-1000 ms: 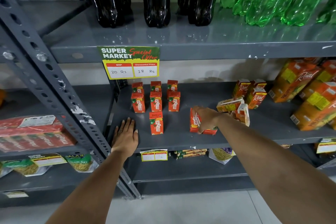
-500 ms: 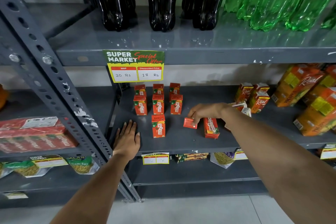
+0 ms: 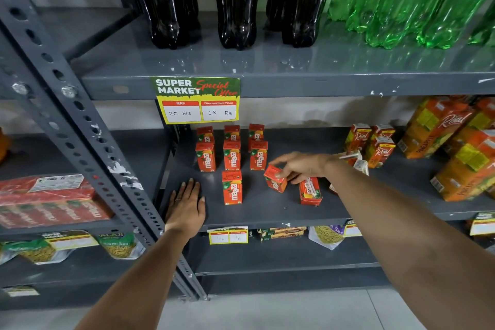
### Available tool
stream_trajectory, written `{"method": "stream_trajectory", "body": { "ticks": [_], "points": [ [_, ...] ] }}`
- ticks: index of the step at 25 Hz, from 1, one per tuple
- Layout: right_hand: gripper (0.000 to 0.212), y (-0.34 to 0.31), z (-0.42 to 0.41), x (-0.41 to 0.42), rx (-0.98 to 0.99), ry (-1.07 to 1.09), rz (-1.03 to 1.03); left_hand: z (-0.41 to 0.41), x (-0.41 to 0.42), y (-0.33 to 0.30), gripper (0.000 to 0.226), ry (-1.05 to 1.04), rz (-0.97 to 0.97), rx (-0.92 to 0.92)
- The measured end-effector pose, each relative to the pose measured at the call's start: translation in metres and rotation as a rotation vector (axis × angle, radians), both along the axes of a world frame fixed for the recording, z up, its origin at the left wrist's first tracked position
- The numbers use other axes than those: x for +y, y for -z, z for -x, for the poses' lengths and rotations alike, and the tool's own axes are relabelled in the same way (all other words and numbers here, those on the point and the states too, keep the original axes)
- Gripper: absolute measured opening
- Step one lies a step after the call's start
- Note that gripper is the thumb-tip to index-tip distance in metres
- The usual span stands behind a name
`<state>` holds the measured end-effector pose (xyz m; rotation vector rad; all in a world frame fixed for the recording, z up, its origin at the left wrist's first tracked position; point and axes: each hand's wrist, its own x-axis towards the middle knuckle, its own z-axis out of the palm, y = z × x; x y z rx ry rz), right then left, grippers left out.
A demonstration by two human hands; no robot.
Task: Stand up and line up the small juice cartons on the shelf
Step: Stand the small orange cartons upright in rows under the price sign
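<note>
Several small red Maaza juice cartons stand upright in rows at the back of the grey middle shelf. One more upright carton stands alone in front of them. My right hand is shut on a tilted carton, held by its top just above the shelf. Beside it, to the right, another red carton lies on its side. My left hand rests flat on the shelf's front left corner, fingers spread.
Small Real cartons stand at the right, some toppled behind my wrist, with big orange Real cartons beyond. Cola bottles and green Sprite bottles fill the upper shelf. A price tag hangs above. A perforated upright stands left.
My right hand has lifted one carton off the lying pair, carried it left and tipped it toward upright. The other carton stays lying. My left hand has not moved.
</note>
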<state>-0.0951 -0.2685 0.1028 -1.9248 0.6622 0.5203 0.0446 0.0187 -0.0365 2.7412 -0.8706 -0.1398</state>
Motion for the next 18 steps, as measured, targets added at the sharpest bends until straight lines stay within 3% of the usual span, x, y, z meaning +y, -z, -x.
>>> {"method": "stream_trajectory", "body": {
  "ticks": [6,10,14,18],
  "points": [
    [0.042,0.005,-0.006,0.015,-0.02,-0.034,0.039,-0.001,0.0,0.001,0.056,0.001,0.01,-0.008],
    [0.068,0.017,-0.006,0.019,-0.089,0.009,0.359,-0.002,0.0,0.002,0.056,-0.002,0.012,-0.009],
    [0.084,0.017,-0.003,0.021,-0.048,-0.045,0.502,-0.002,0.0,0.003,0.056,-0.002,0.019,-0.008],
    [0.086,0.004,-0.004,0.02,0.026,-0.166,0.629,-0.001,0.0,0.004,0.055,-0.006,0.029,-0.001]
  ]
}}
